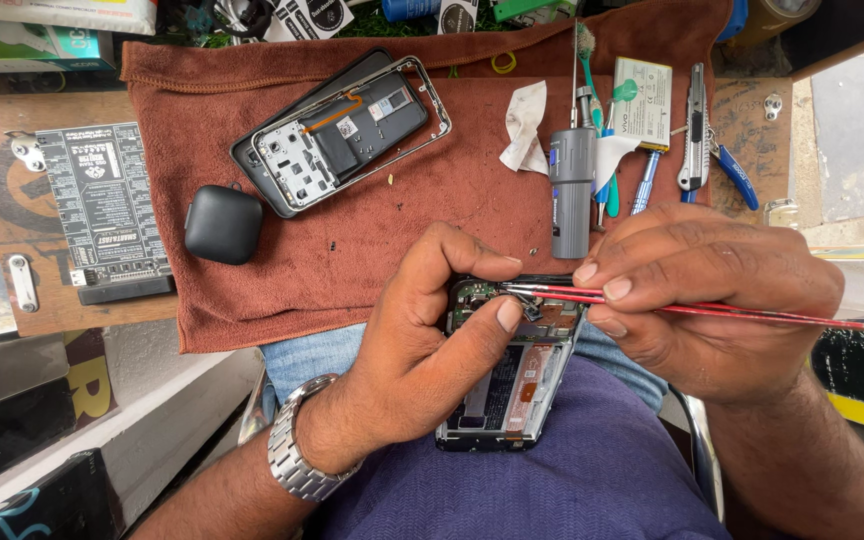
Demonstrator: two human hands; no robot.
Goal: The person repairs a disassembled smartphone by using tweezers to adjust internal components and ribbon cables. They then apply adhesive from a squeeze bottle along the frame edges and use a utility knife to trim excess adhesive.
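Observation:
An opened smartphone (pixel 512 385) with its back removed rests on my lap, circuit board exposed. My left hand (pixel 422 340) grips its left side, thumb and index finger pressing near the top of the board. My right hand (pixel 702 290) holds red tweezers (pixel 752 312), whose tips touch the board at the phone's upper end beside my left index fingertip. A metal watch is on my left wrist.
A brown towel (pixel 422 200) covers the bench. On it lie a phone frame with back cover (pixel 342 130), a black earbud case (pixel 222 224), a grey electric screwdriver (pixel 572 190), a battery (pixel 644 90), a crumpled tissue (pixel 524 125), a cutter and pliers (pixel 722 160). A black test board (pixel 104 205) sits left.

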